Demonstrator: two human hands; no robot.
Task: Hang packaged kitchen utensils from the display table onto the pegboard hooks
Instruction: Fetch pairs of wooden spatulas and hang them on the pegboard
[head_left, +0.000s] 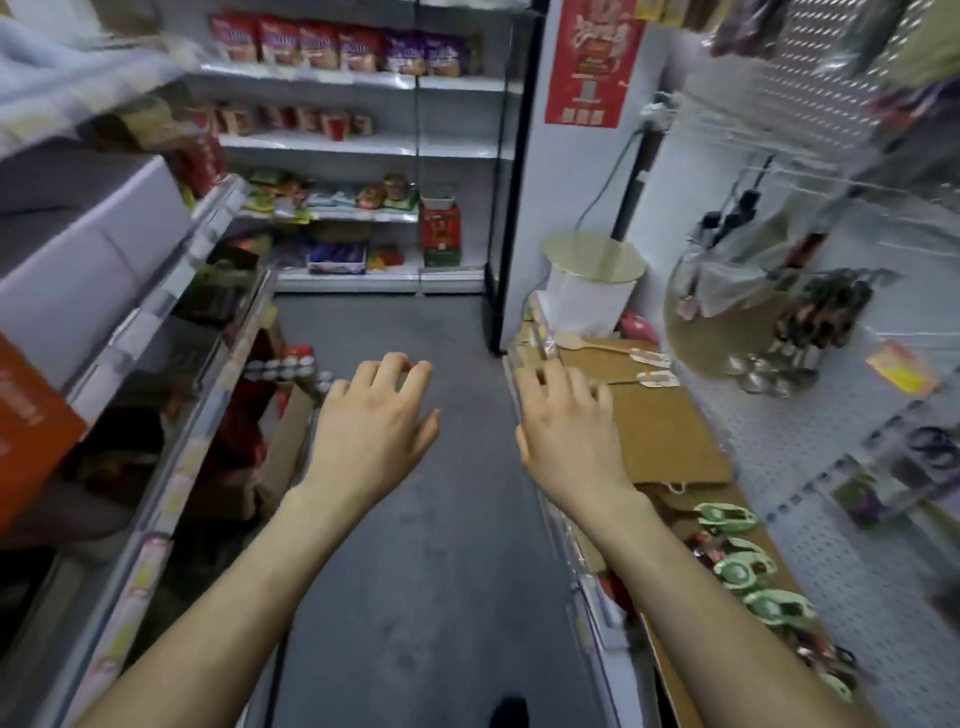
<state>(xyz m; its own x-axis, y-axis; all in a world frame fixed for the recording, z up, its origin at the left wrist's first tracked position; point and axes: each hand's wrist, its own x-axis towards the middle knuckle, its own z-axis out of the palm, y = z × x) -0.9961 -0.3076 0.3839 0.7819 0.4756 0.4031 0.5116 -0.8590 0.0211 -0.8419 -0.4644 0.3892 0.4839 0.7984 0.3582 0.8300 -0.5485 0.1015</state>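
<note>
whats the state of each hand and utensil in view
left hand: empty, fingers loosely curled, over the aisle floor
right hand: empty, fingers spread, over the table edge
wooden spatula: lying flat on the table
green packs: lying on the table, unhung
metal spoons: hanging on the pegboard

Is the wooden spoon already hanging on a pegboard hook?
No, the wooden spoon lies flat on the cardboard sheet, just beyond the fingers of the right hand.
</note>
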